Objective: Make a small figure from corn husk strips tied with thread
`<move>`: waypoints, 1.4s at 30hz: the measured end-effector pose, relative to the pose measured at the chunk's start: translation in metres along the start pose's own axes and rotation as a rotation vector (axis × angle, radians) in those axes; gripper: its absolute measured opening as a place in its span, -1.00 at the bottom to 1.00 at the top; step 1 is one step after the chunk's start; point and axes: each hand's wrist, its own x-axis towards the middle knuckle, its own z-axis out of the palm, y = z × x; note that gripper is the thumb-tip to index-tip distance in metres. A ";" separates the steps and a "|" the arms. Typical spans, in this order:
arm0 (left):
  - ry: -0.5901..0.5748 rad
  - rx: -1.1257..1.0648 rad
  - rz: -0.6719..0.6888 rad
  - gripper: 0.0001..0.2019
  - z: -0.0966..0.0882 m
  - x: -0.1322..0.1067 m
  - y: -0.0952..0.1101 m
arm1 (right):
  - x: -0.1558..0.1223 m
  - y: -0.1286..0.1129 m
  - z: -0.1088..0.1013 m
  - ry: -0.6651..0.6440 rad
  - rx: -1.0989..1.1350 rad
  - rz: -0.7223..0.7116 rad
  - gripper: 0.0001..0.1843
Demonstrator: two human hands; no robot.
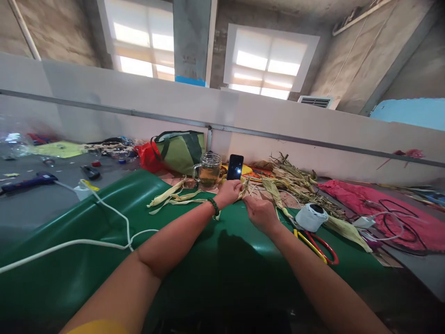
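Observation:
My left hand (229, 192), with a dark green bead bracelet at the wrist, is closed in a pinch on a small pale corn husk (245, 186). Close beside it on the right, my right hand (261, 214) is closed, fingertips pressed together by the same husk; what lies inside them is too small to make out. Loose husk strips (170, 194) lie left of my hands, and a longer husk (273, 191) lies to the right. Scissors with red and yellow handles (320, 250) rest right of my right hand, against a white-wrapped roll (312, 217).
Behind my hands stand a phone (235, 167) and a glass mug of liquid (209, 172). Dried stalks (295, 178) are heaped at the back right. A white cable (111, 211) crosses the green mat (114, 278). A glue gun (29, 182) and pink cloth (368, 204) flank it.

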 end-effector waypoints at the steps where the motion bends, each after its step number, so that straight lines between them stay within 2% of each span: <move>1: -0.031 0.009 0.004 -0.78 0.000 -0.001 0.000 | 0.002 0.003 -0.004 -0.022 -0.017 -0.007 -0.67; 3: -0.142 0.016 0.026 -0.78 -0.002 -0.003 0.001 | 0.008 0.013 -0.011 -0.035 0.020 0.020 -0.69; 5: -0.348 -0.042 0.078 -0.80 -0.008 -0.006 0.003 | 0.015 0.027 -0.015 -0.001 0.167 0.090 -0.71; 7: -0.547 -0.250 0.125 -0.78 -0.016 -0.008 0.005 | 0.021 0.038 -0.013 0.016 0.399 0.165 -0.70; 8: -0.577 -0.403 0.124 -0.72 -0.020 -0.009 0.006 | 0.022 0.040 -0.011 0.019 0.514 0.198 -0.67; 10: -0.503 -0.661 0.063 -0.63 -0.023 -0.008 0.005 | 0.020 0.038 -0.002 0.005 0.674 0.219 -0.64; 12: -0.354 -0.722 -0.027 -0.63 -0.022 -0.006 0.004 | 0.015 0.029 0.006 -0.012 0.678 0.209 -0.67; 14: -0.241 -0.629 -0.068 -0.68 -0.019 -0.004 0.003 | 0.010 0.021 0.010 -0.018 0.593 0.203 -0.71; 18: -0.046 -0.322 -0.016 -0.77 -0.014 -0.002 0.004 | 0.005 0.015 0.007 0.054 0.502 0.220 -0.71; 23: 0.053 -0.047 0.089 -0.77 -0.010 -0.003 0.007 | 0.002 0.013 0.000 -0.001 0.346 0.163 -0.70; 25: 0.006 0.026 0.093 -0.78 -0.010 -0.005 0.008 | 0.004 0.016 -0.005 -0.030 0.201 0.111 -0.71; 27: -0.211 -0.002 0.117 -0.80 -0.014 -0.007 0.010 | 0.009 0.023 -0.010 -0.018 0.140 0.091 -0.72; 29: -0.482 -0.193 0.145 -0.82 -0.019 -0.009 0.011 | 0.016 0.031 -0.014 0.009 0.238 0.113 -0.69; 30: -0.553 -0.328 0.147 -0.81 -0.022 -0.010 0.011 | 0.019 0.033 -0.015 0.014 0.322 0.125 -0.66; 31: -0.550 -0.456 0.132 -0.77 -0.024 -0.009 0.011 | 0.021 0.033 -0.015 0.012 0.394 0.130 -0.64; 33: -0.379 -0.577 0.065 -0.71 -0.025 -0.007 0.008 | 0.022 0.027 -0.014 -0.027 0.413 0.103 -0.64; 35: -0.198 -0.441 0.021 -0.72 -0.022 -0.004 0.005 | 0.022 0.020 -0.013 -0.085 0.294 0.052 -0.66; 36: -0.165 -0.331 0.015 -0.74 -0.021 -0.003 0.003 | 0.022 0.018 -0.013 -0.110 0.235 0.035 -0.68; 37: -0.180 -0.232 0.021 -0.75 -0.019 -0.003 0.002 | 0.022 0.018 -0.014 -0.133 0.207 0.027 -0.69; 39: -0.303 -0.141 0.058 -0.77 -0.018 -0.003 0.001 | 0.024 0.024 -0.015 -0.152 0.278 0.051 -0.69; 41: -0.387 -0.207 0.085 -0.80 -0.018 -0.004 0.001 | 0.025 0.031 -0.014 -0.157 0.427 0.098 -0.65; 42: -0.360 -0.227 0.087 -0.77 -0.017 -0.004 0.002 | 0.025 0.032 -0.013 -0.158 0.471 0.120 -0.63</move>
